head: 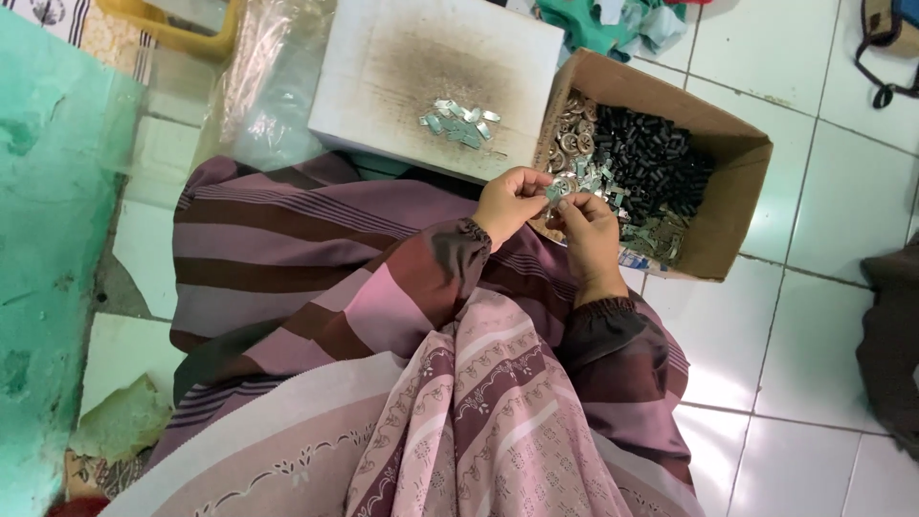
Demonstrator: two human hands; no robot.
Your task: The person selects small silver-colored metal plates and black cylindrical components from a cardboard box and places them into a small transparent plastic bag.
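Head view, looking down over lap in striped mauve garment.

Left hand (510, 203) and right hand (589, 233) meet just above the near edge of an open cardboard box (737, 206). Both grips are clenched on a small silvery metal piece (555, 191), pinched between the fingertips of the two hands. The piece is mostly covered by the fingers; its shape cannot be made out, nor whether it is one part or two.

Box contents: a heap of small black parts (651, 158) at centre, round ring-like metal parts (574, 129) at the far left corner, loose silvery bits near the hands. Individual parts too small to tell apart. The near wall of the box is partly hidden by the right hand.

Left of the box: a white block (402, 57) with a dirty, darkened top, carrying a small pile of silvery clips (459, 123). Its far edge is cut off by the frame.

Floor is white tile (814, 402). Clear plastic bag (258, 86) at upper left, contents unclear.
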